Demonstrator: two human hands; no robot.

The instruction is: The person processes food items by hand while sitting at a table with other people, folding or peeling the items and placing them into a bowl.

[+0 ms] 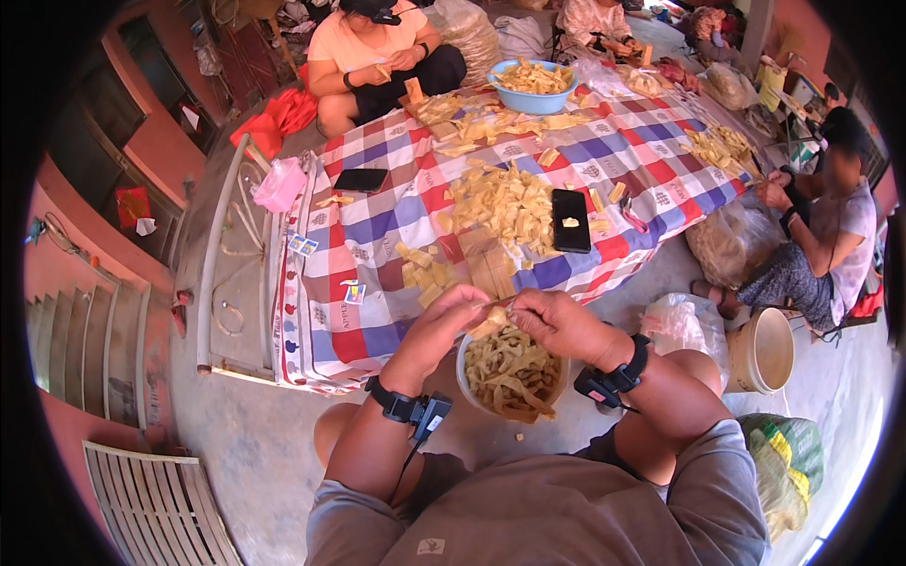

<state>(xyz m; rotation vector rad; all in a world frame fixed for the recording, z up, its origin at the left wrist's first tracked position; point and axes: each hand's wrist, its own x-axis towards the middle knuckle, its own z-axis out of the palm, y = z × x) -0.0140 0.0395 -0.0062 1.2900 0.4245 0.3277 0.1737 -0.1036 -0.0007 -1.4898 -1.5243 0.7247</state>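
Observation:
Over a white bucket (463, 378) of curled yellowish-brown strips (517, 368), my two hands meet at the table's near edge. A small pale-yellow folded piece (488, 323) is pinched between them, its material uncertain. My left hand (449, 315) grips it from the left by thumb and fingers. From the right, my right hand (563, 322) pinches at its upper end, near a thin dark edge that I cannot identify. Just beyond the fingers lies a wooden board (487, 263) on the checked tablecloth (368, 247). Behind it is a heap of similar folded pieces (502, 201).
A black phone (570, 221) lies right of the heap, near pink-handled scissors (633, 216); another phone (361, 180) lies left. Farther back stands a blue basin (534, 99) of strips. Co-workers sit around the table. An empty bucket (761, 350) and plastic bags (686, 329) stand right.

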